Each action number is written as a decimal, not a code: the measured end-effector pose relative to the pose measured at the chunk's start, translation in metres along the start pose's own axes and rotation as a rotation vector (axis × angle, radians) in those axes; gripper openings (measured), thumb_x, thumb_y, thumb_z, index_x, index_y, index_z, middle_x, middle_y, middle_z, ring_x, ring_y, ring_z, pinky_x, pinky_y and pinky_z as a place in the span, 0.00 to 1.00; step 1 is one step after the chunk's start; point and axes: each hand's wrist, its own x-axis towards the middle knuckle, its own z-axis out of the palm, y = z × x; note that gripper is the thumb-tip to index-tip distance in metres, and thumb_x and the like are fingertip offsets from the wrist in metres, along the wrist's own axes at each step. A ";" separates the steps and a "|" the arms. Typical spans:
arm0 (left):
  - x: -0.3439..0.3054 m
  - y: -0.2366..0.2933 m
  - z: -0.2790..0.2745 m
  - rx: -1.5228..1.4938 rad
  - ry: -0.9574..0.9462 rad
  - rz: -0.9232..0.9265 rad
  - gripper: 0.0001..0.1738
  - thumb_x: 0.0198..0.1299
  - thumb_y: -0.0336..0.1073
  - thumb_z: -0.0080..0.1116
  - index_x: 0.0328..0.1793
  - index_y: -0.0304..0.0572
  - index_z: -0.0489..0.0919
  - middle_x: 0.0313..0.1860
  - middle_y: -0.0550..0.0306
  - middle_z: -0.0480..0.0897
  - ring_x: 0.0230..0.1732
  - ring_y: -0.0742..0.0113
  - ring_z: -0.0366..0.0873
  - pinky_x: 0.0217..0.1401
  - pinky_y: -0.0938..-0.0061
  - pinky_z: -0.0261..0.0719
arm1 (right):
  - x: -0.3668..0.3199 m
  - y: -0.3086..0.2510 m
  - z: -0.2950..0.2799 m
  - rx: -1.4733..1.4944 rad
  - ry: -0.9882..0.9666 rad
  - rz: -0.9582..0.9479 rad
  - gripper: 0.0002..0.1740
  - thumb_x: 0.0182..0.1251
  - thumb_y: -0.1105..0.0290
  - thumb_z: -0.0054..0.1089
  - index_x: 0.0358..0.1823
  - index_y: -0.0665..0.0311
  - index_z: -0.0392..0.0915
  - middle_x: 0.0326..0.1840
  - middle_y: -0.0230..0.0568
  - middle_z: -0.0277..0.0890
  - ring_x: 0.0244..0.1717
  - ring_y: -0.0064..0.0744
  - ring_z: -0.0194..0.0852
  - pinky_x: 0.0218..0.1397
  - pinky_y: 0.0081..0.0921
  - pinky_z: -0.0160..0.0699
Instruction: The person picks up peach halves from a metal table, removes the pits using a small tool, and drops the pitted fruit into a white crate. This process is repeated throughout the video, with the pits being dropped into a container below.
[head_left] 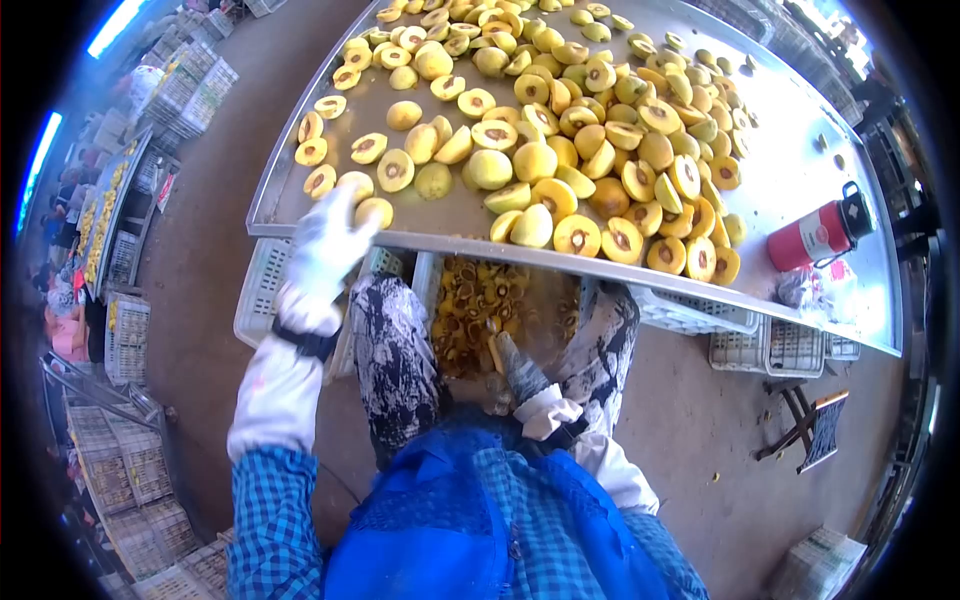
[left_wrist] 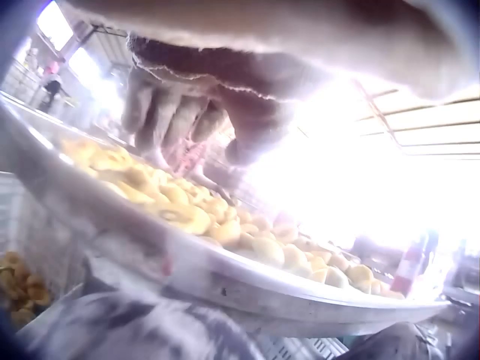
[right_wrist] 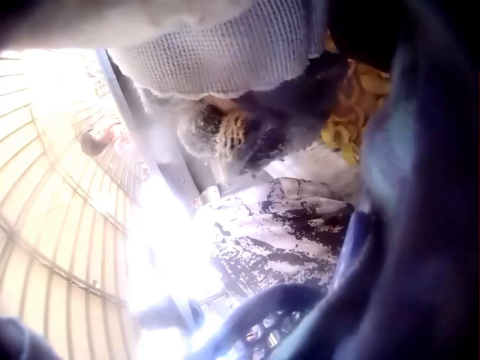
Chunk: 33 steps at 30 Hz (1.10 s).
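My left hand [head_left: 328, 245], in a white glove, reaches over the near left edge of the metal table [head_left: 420, 241]. Its fingers are at a yellow peach half [head_left: 374, 213] lying close to that edge. In the left wrist view, the fingers of the left hand [left_wrist: 176, 120] hang spread and slightly bent above the fruit. Low between the knees is my right hand [head_left: 522, 372], in a dark grey glove, with a slim tan object [head_left: 494, 350] at its fingers. I cannot tell what kind of object it is. The right wrist view shows the glove [right_wrist: 259, 139] blurred, fingers curled.
Many peach halves [head_left: 600, 130], several with brown pits showing, cover the table. Below its edge, a crate [head_left: 480, 300] holds pits and scraps. A red flask [head_left: 815, 235] stands at the right with a plastic bag [head_left: 805, 290]. White crates [head_left: 265, 290] and a folding stool [head_left: 805, 425] are around.
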 end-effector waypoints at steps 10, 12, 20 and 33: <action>0.083 0.011 0.070 0.168 -0.474 0.271 0.39 0.49 0.53 0.62 0.62 0.33 0.70 0.56 0.44 0.76 0.57 0.53 0.72 0.60 0.68 0.68 | 0.026 0.010 -0.023 -0.671 0.119 -0.527 0.23 0.71 0.54 0.45 0.50 0.68 0.74 0.43 0.39 0.77 0.46 0.32 0.72 0.49 0.26 0.70; 0.080 0.011 0.070 0.188 -0.417 0.297 0.41 0.45 0.54 0.65 0.61 0.33 0.69 0.55 0.42 0.76 0.56 0.51 0.73 0.60 0.68 0.69 | 0.018 -0.001 -0.012 -0.726 0.122 -0.478 0.24 0.70 0.52 0.47 0.47 0.68 0.75 0.38 0.35 0.77 0.40 0.27 0.71 0.44 0.24 0.70; 0.026 0.013 0.055 -1.910 -0.413 -0.269 0.27 0.59 0.44 0.52 0.62 0.41 0.66 0.44 0.42 0.79 0.34 0.52 0.82 0.27 0.72 0.82 | -0.011 -0.021 0.022 -0.574 0.036 -0.591 0.18 0.71 0.57 0.45 0.31 0.64 0.73 0.21 0.28 0.67 0.22 0.20 0.60 0.26 0.22 0.63; -0.065 0.089 0.068 -1.760 -0.032 -0.533 0.41 0.63 0.69 0.27 0.42 0.35 0.76 0.29 0.48 0.80 0.27 0.63 0.78 0.31 0.74 0.78 | -0.056 -0.074 0.094 -1.310 0.308 -1.028 0.11 0.67 0.66 0.49 0.41 0.67 0.73 0.26 0.58 0.72 0.30 0.59 0.72 0.30 0.42 0.69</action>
